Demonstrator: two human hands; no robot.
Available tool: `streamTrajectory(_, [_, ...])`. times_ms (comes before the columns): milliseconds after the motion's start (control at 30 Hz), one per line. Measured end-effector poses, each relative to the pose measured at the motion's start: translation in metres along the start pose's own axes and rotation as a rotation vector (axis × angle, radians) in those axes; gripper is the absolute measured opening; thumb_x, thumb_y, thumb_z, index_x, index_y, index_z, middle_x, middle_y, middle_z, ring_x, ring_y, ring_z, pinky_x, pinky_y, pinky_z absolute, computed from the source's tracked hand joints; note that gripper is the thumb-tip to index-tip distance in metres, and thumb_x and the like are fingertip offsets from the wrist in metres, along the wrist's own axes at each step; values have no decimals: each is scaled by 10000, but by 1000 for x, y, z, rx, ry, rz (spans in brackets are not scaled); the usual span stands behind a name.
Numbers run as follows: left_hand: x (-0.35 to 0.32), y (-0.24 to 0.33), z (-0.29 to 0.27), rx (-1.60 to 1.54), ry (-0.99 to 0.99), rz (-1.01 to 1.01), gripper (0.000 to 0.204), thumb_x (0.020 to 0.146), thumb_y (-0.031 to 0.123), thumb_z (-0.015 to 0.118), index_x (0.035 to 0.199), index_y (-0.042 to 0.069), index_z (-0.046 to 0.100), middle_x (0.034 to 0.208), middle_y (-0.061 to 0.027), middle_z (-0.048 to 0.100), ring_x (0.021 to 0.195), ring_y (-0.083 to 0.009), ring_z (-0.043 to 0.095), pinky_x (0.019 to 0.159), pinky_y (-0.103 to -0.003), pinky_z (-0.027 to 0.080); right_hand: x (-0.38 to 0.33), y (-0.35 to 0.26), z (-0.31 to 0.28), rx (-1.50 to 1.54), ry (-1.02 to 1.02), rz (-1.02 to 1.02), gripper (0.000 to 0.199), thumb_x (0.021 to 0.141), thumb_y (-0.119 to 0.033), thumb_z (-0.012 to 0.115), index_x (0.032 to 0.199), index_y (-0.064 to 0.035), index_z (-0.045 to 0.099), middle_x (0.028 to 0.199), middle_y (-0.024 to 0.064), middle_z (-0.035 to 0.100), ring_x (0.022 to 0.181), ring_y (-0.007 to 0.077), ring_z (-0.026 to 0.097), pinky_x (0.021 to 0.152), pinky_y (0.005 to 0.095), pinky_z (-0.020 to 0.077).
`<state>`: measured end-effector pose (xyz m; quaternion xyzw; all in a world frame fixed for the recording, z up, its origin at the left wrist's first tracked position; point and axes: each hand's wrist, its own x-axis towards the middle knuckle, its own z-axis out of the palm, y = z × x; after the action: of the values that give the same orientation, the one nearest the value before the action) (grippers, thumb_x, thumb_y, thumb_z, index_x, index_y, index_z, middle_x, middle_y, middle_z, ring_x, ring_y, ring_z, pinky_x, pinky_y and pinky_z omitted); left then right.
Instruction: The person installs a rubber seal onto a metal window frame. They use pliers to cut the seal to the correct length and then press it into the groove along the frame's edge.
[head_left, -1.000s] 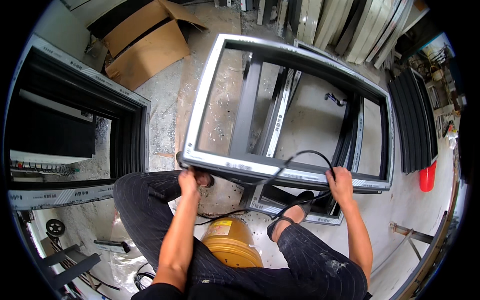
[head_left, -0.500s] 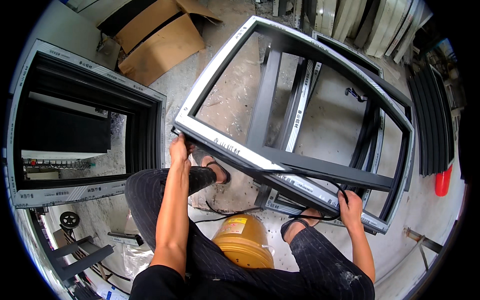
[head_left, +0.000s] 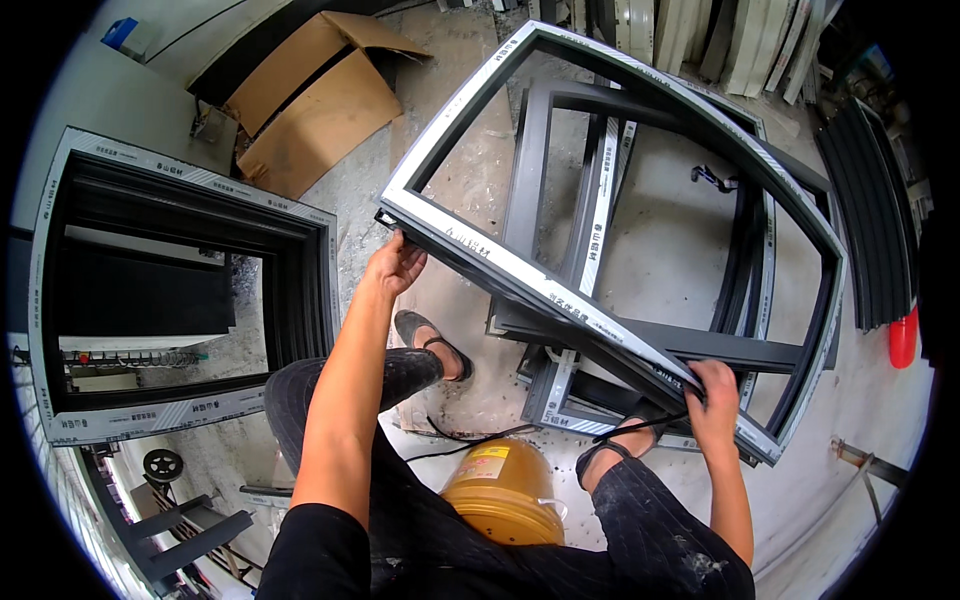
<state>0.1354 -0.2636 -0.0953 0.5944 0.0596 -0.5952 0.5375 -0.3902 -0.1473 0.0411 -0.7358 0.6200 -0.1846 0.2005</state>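
Swung further round and tilted since half a second ago, the grey window frame [head_left: 520, 270] now runs diagonally between the two hands, its near rail slanting from upper left to lower right. The left hand [head_left: 395, 265] is cupped under the frame's near left corner, fingers curled up against the rail's underside, the arm stretched well forward. The right hand [head_left: 712, 392] is closed over the same rail near its lower right corner, where a thin black rubber strip [head_left: 640, 428] trails off beneath the fingers. Under the lifted frame lies a stack of dark frames [head_left: 640, 340] on the concrete floor [head_left: 660, 220]. The person sits low, sandalled feet planted either side of a yellow bucket [head_left: 505, 495] between the knees, a black cable [head_left: 470, 440] looping past it. To the left a second large dark frame [head_left: 190, 300] lies flat; beyond it a flattened cardboard box [head_left: 310, 100] rests on the floor. A red object [head_left: 902, 338] stands at the far right edge.
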Motion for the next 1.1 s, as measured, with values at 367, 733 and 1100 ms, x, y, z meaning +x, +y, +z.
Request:
streamTrajectory(367, [32, -4, -3, 153, 190, 142, 204, 954, 250, 526, 854, 80, 578, 727, -35, 615, 564, -165, 558, 560, -311, 526, -91, 97, -57, -610, 423, 279, 433, 739, 41, 608, 1164, -33, 564, 1132, 160, 569, 1054, 350, 524, 903, 413, 413])
streamTrajectory(733, [-8, -16, 4, 174, 15, 92, 186, 922, 251, 592, 875, 71, 582, 806, -51, 569, 772, -196, 570, 757, -328, 510, -141, 211, -76, -515, 414, 565, 319, 809, 31, 558, 1125, -10, 578, 1083, 140, 591, 1016, 332, 559, 880, 375, 435])
streamTrajectory(1100, [-13, -31, -5, 175, -85, 63, 125, 923, 191, 585, 890, 72, 566, 818, -49, 544, 784, -204, 559, 806, -372, 526, -113, 105, -99, 689, 257, 605, 513, 700, 99, 609, 1177, -38, 481, 929, 5, 474, 785, 67, 453, 738, 181, 387])
